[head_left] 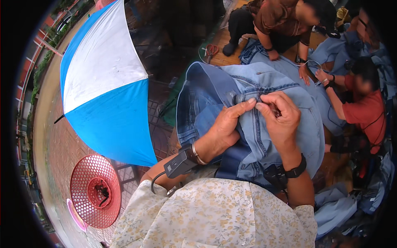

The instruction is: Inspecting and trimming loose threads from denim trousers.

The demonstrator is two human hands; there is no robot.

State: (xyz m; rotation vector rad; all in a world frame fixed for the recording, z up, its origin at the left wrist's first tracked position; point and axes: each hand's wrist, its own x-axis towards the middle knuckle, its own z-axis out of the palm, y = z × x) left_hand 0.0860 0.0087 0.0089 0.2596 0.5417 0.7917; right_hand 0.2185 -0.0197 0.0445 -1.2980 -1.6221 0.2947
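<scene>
My left hand (226, 125) has its thumb and fingertips pressed on a seam of a light-blue denim garment (289, 107), turned inside out, with a darker waistband (196, 74) curving at the left. My right hand (281, 120) is closed at the same seam, thumb and index finger pinched beside my left thumb. A small dark object shows among my right fingers, too small to make out. Both wrists carry black strapped-on devices.
A blue-and-white umbrella (115, 120) stands at the left, above a red perforated stool (78, 194). At the upper right, two people (273, 16) (362, 107) handle pale denim (339, 53) on a wooden surface (225, 58). More denim (335, 206) lies at the lower right.
</scene>
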